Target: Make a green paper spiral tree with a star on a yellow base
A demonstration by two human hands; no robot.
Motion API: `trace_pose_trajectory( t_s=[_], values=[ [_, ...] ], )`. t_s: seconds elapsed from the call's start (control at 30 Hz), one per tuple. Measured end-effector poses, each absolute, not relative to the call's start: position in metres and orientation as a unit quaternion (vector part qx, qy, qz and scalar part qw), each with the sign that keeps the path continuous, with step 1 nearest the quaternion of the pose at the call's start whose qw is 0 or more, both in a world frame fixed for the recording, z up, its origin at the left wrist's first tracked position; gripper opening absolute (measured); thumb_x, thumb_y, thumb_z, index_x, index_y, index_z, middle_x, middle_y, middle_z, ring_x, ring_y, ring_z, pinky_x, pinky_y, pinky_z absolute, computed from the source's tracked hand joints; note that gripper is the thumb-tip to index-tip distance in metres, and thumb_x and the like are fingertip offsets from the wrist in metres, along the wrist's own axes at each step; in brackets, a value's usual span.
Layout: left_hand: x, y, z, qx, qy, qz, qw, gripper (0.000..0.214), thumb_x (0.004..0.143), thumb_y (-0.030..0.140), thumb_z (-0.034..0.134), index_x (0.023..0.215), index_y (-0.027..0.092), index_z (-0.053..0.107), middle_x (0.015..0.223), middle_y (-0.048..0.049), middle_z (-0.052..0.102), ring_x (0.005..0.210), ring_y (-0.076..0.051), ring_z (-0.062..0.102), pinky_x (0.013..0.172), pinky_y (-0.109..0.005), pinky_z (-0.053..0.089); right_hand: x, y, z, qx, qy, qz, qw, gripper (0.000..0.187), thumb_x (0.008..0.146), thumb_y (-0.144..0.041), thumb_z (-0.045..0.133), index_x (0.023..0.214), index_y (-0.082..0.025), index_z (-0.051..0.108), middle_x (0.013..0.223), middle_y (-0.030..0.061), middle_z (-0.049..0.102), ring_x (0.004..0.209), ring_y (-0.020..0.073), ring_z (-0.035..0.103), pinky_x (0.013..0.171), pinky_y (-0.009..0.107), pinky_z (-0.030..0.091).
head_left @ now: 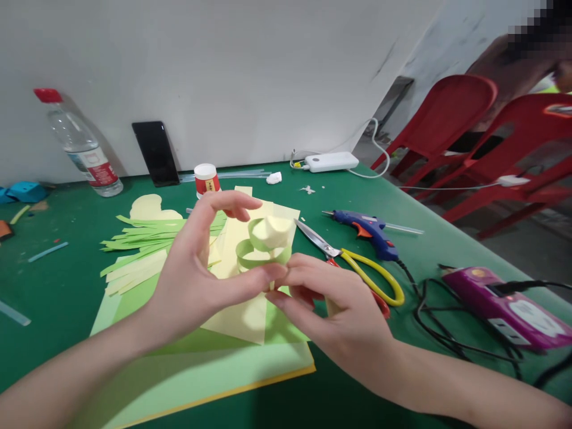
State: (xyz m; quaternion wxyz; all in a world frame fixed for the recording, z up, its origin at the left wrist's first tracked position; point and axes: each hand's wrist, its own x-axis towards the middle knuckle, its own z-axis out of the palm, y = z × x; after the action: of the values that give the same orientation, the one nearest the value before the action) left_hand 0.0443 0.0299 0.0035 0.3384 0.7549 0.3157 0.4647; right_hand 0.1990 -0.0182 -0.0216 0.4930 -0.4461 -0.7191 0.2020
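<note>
Both my hands meet at a small paper flower [276, 231] with a pale yellow centre and looped light green strips. Its lower end is hidden by my fingers. My left hand [203, 262] curves around its left side. The left thumb presses at the base, while the forefinger arches above, apart from the loops. My right hand [335, 304] pinches the flower's base from the right between thumb and fingers. Under my hands lie pale yellow paper sheets [243, 316] on larger green sheets [214, 381]. Cut green strips [143, 232] are heaped left of my left hand.
Scissors [330, 250] lie beyond my right hand, beside a blue glue gun [373, 232]. Black cords run to a purple power strip [504, 307]. A bottle [87, 149], phone [155, 154] and red-white cup [206, 180] stand near the wall. Red chairs [451, 125] and a person are at right.
</note>
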Motion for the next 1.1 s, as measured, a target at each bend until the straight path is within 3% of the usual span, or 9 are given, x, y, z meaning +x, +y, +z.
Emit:
trace_pose_trajectory(
  t_s=[0.27,0.7,0.83,1.1],
  values=[
    [0.041,0.033,0.009,0.782,0.288,0.457,0.311,0.014,0.069,0.014,0.069,0.072,0.023,0.059,0.096,-0.0018,0.049,0.101,-0.019,0.046,0.088,-0.031,0.04,0.201,-0.018,-0.02,-0.449,-0.733,0.171,0.481,0.012,0.071,-0.006,0.056,0.067,-0.015,0.062,0.058,-0.0016,0.058,0.045,0.0042,0.044,0.042,0.014,0.038],
    [0.035,0.039,0.013,0.817,0.255,0.466,0.224,0.014,0.07,0.015,0.07,0.072,0.023,0.059,0.093,-0.0014,0.049,0.098,-0.015,0.048,0.087,-0.025,0.043,0.205,-0.018,-0.011,-0.438,-0.739,0.086,0.504,0.013,0.07,-0.002,0.058,0.068,-0.015,0.06,0.064,-0.0001,0.061,0.052,0.0049,0.053,0.045,0.012,0.043],
    [0.034,0.039,0.013,0.819,0.253,0.46,0.232,0.014,0.071,0.016,0.07,0.072,0.024,0.059,0.094,-0.0018,0.049,0.099,-0.015,0.048,0.088,-0.027,0.043,0.208,-0.018,-0.011,-0.437,-0.742,0.076,0.502,0.013,0.071,-0.004,0.058,0.07,-0.016,0.061,0.067,0.0005,0.063,0.056,0.006,0.057,0.051,0.013,0.047],
    [0.037,0.036,0.013,0.817,0.266,0.431,0.274,0.017,0.071,0.011,0.066,0.069,0.022,0.054,0.094,-0.0012,0.052,0.098,-0.015,0.048,0.088,-0.027,0.043,0.208,-0.017,-0.012,-0.431,-0.747,0.074,0.501,0.013,0.073,-0.005,0.058,0.072,-0.017,0.062,0.065,-0.0002,0.064,0.055,0.0063,0.057,0.049,0.015,0.045]
  ],
)
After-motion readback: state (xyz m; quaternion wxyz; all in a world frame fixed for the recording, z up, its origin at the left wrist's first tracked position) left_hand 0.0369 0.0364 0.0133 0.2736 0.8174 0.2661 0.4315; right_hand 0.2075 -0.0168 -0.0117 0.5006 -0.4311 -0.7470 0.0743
